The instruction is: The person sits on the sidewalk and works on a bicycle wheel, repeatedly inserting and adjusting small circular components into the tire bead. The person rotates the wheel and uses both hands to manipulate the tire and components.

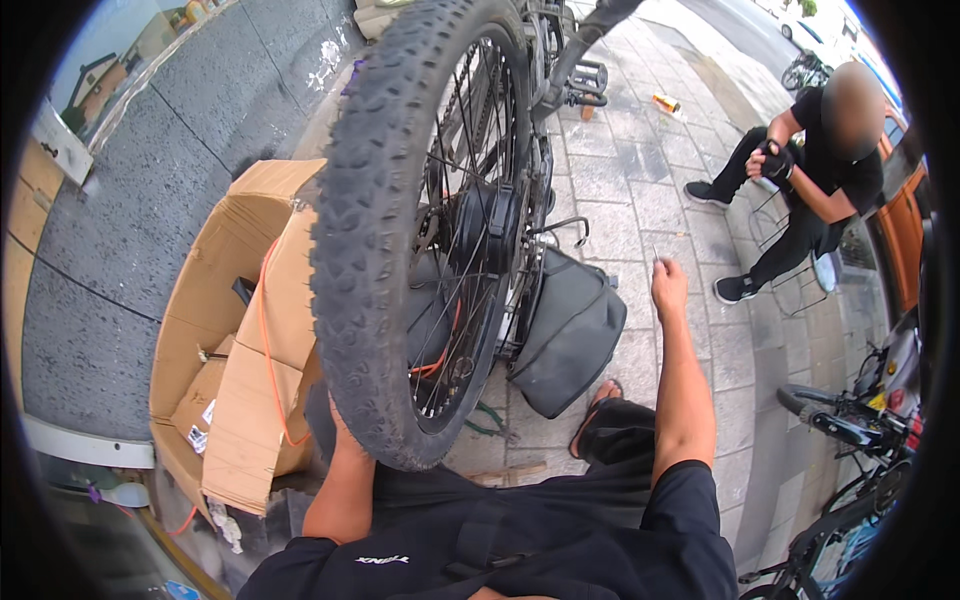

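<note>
A bicycle wheel with a knobby black tyre (372,250) stands upright right in front of me, its spokes and dark hub (487,230) showing from the side. My left hand (347,432) reaches up behind the near lower part of the tyre, which hides its fingers; whether it grips anything cannot be seen. Out to the right, away from the wheel, my right hand (668,287) is closed in a pinch. A short, thin, pale pointed piece (656,255) sticks up from its fingertips; its exact kind is too small to make out.
Left of the wheel, an open cardboard box (275,360) has an orange cord (264,330) over its edge. A dark grey bag (570,330) rests beyond the wheel on the paving. A person in black (830,170) sits on a stool at right. Bikes (850,430) stand at lower right.
</note>
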Demonstrator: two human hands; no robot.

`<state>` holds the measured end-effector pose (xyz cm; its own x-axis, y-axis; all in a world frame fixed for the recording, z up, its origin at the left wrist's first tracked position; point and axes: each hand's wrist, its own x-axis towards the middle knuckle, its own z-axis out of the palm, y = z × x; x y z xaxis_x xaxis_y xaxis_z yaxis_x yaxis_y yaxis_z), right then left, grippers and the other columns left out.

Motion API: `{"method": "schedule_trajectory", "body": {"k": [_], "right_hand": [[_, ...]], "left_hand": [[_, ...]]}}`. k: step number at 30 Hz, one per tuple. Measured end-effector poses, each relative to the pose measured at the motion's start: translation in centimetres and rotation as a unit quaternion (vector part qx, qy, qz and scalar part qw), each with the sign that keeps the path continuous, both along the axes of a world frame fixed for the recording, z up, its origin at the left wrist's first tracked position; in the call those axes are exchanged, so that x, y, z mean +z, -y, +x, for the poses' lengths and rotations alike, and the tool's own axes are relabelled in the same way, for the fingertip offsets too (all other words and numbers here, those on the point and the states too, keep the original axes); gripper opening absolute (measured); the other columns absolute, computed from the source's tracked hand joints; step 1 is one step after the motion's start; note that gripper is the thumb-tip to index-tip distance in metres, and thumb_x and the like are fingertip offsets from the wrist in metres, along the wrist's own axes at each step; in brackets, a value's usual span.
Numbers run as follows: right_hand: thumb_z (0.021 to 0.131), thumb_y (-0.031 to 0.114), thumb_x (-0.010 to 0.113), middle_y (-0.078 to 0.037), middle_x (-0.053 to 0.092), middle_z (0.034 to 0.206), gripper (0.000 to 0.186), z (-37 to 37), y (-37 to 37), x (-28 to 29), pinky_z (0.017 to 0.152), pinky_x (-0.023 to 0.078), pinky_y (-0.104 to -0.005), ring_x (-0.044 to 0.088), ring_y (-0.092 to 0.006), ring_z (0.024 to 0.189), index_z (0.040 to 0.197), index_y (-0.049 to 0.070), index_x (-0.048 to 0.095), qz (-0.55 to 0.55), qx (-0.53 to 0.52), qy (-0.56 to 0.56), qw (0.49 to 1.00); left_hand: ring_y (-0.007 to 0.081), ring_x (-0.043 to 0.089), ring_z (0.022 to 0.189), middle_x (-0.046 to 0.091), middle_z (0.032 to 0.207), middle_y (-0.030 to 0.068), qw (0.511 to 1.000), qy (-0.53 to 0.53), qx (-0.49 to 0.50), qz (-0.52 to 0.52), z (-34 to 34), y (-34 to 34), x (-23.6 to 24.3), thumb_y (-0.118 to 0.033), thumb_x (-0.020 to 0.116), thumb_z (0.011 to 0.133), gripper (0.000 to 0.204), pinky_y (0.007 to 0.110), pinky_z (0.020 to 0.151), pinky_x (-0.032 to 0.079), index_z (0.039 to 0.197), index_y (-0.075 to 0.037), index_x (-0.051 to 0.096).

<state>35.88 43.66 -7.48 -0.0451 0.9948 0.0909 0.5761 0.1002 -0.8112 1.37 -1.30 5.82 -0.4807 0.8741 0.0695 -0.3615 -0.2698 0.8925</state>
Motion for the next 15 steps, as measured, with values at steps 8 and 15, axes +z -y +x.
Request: {"method": "schedule_trajectory", "body": {"k": [8,15], "right_hand": [[0.093,0.042,0.065,-0.024,0.074,0.103,0.045,-18.0,-4.4,28.2,0.094,0.052,-0.0400,0.072,-0.0333,0.104,0.113,0.003,0.076,0.129,0.211,0.090,0.965],[0.088,0.033,0.063,-0.024,0.073,0.104,0.036,-24.8,-11.3,28.3,0.093,0.053,-0.0456,0.069,-0.0404,0.104,0.106,0.005,0.077,0.212,0.213,0.246,0.922]], "left_hand": [[0.0230,0.055,0.120,0.057,0.123,0.0144,0.987,-0.065,0.109,0.098,5.6,1.7,8.0,-0.048,0.086,0.080,0.070,0.036,0.105,0.041,0.120,0.002,0.056],[0.0255,0.054,0.124,0.054,0.129,0.0150,0.989,-0.100,0.091,0.060,6.7,1.5,9.1,-0.038,0.096,0.070,0.084,0.037,0.109,0.040,0.129,0.006,0.054]]}}
